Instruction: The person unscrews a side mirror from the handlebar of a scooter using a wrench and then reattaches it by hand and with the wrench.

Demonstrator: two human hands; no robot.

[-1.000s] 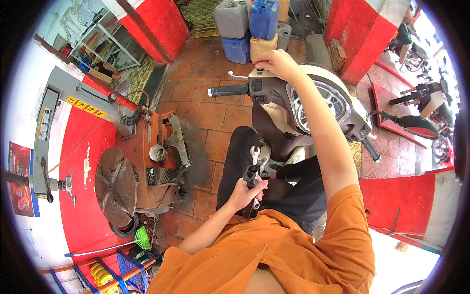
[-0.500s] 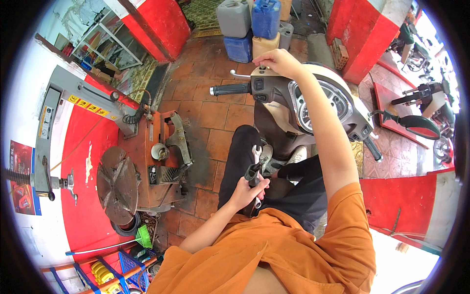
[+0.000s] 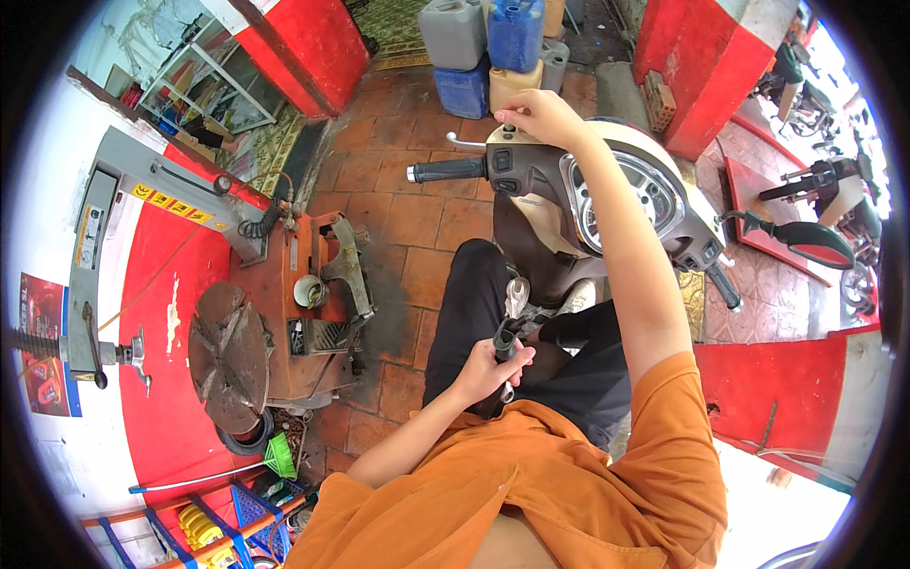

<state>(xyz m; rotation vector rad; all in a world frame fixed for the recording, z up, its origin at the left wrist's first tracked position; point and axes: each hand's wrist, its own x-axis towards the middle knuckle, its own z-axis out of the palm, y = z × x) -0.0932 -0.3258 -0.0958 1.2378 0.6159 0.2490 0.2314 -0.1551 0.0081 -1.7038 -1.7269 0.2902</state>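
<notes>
- From my head view, the left grip [image 3: 488,372] is closed around a dark tool [image 3: 506,339]; the fingers cover its middle, and its exact kind is hard to make out.
- A small metal end [image 3: 509,392] shows below those fingers, but I can't tell whether it belongs to the same tool.
- The right grip [image 3: 547,120] is bent over the left side of the scooter's handlebar cover [image 3: 538,173], fingertips beside a small dark knob [image 3: 509,129]; the underside is hidden, so I can't tell how far it is closed or whether it has hold of anything.
- My right forearm [image 3: 627,228] crosses the scooter's dials [image 3: 656,201], hiding part of them.
- Beyond the fingertips I see the left handlebar [image 3: 447,170] and its lever [image 3: 465,142]; a mirror [image 3: 815,244] stands out at the right.
- Plastic cans [image 3: 453,36] are stacked ahead, the top ones cut off.
- To my left, a machine's round plate [image 3: 220,365] shows whole; at far right, parked motorbikes [image 3: 844,190] fade into glare.
</notes>
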